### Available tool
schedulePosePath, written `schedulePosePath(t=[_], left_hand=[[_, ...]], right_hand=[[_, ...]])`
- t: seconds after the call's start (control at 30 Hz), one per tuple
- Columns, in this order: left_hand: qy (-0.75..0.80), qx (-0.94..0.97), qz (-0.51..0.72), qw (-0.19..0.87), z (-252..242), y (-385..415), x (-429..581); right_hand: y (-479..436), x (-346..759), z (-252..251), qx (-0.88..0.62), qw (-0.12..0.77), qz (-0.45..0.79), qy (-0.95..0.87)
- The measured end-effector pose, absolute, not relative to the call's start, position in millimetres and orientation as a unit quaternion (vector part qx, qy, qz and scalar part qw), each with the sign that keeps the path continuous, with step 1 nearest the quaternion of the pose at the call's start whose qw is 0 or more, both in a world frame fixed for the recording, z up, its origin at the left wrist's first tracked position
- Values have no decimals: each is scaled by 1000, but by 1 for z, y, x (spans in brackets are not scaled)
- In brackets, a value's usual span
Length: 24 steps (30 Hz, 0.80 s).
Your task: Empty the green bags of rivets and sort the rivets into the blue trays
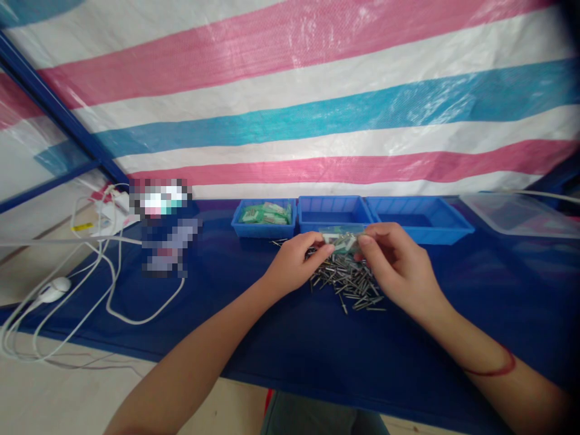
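Observation:
My left hand and my right hand together pinch a small clear plastic bag with green print, held just above a pile of several small metal pins on the blue table. The fingers of both hands are closed on the bag's two ends. A few pins seem to sit inside the bag. A red string circles my right forearm.
Three blue bins stand in a row at the back: the left bin holds filled green bags, the middle bin and right bin look empty. A clear tray lies far right. White cables lie at the left.

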<state>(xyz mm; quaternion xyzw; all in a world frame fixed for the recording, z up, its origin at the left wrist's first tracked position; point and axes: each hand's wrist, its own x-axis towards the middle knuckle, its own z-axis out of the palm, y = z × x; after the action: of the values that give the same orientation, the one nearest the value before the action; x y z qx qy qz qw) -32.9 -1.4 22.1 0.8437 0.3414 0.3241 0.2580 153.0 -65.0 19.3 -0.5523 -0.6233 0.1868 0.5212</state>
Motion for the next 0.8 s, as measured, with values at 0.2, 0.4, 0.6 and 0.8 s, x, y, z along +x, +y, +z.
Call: schedulePosePath(t=[0.2,0.4,0.6,0.8], left_hand=[[362,786,354,356,22,-3,-30],[370,725,401,419,25,-3,-31],[394,719,401,409,32,2,-38],[405,745,360,389,30,3,-40]], right_hand=[[-62,152,19,-531,478,288,-637],[-59,153,22,-520,460,360,-624],[-59,154,27,-508,438,371,-642],[-56,157,27,-534,470,355,-607]])
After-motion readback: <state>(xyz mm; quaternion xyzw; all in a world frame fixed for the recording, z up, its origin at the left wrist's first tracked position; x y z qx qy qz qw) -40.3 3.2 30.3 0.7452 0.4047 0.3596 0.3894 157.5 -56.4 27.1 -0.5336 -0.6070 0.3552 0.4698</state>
